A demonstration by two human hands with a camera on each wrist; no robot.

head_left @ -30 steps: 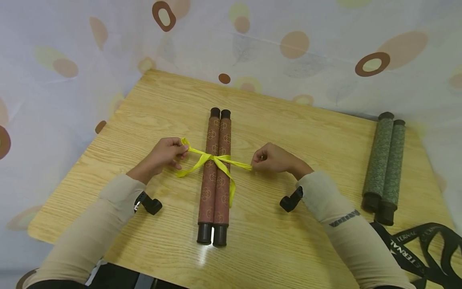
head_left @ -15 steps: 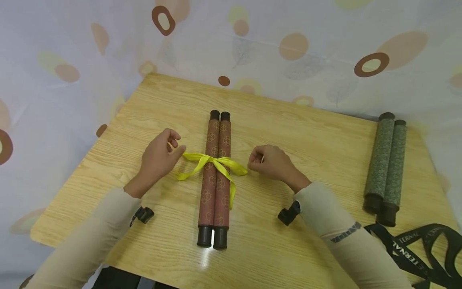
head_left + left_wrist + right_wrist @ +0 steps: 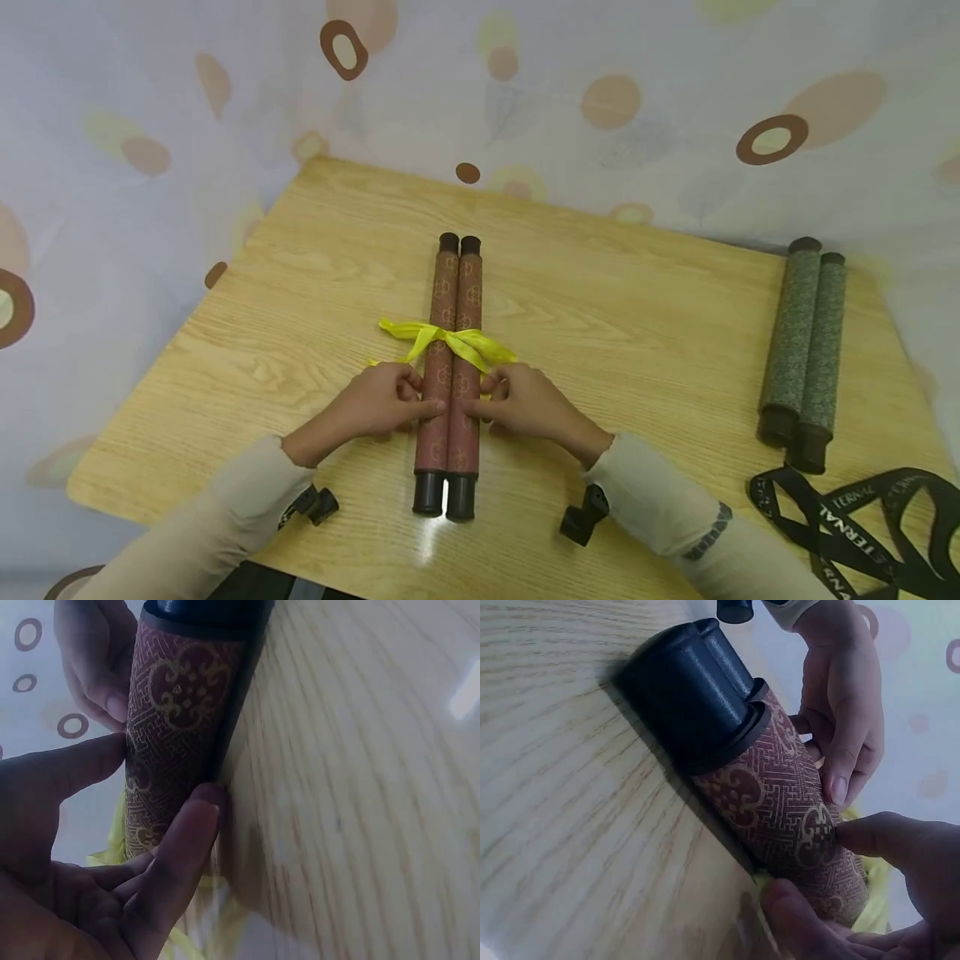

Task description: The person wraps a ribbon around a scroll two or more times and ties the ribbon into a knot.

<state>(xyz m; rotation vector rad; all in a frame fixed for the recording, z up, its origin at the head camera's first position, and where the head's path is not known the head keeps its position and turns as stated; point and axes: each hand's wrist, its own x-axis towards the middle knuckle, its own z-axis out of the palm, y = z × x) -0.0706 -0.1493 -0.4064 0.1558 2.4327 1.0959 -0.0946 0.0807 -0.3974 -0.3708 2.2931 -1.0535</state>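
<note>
A dark red scroll (image 3: 438, 367) with gold patterns lies lengthwise on the table, its two rolls side by side with black end knobs (image 3: 690, 697). Yellow ribbon (image 3: 453, 336) is tied in a bow around its middle. My left hand (image 3: 378, 406) holds the left roll below the bow, thumb on top and fingers low at its side. From the other side my right hand (image 3: 536, 407) grips the right roll the same way. In the left wrist view, a fingertip reaches the underside edge of the scroll (image 3: 180, 697). The ribbon's hanging tails are partly hidden by my hands.
A green scroll (image 3: 791, 333), also of two rolls, lies at the table's right side. Nearer me is a tangled black lanyard (image 3: 855, 537) with white lettering. Patterned cloth (image 3: 540, 100) hangs behind the wooden table (image 3: 622, 292).
Both hands pinched the ribbon and held it taut to either side, then let go, the bow loops spreading loosely. They have come toward me and inward onto the scroll's near half.
</note>
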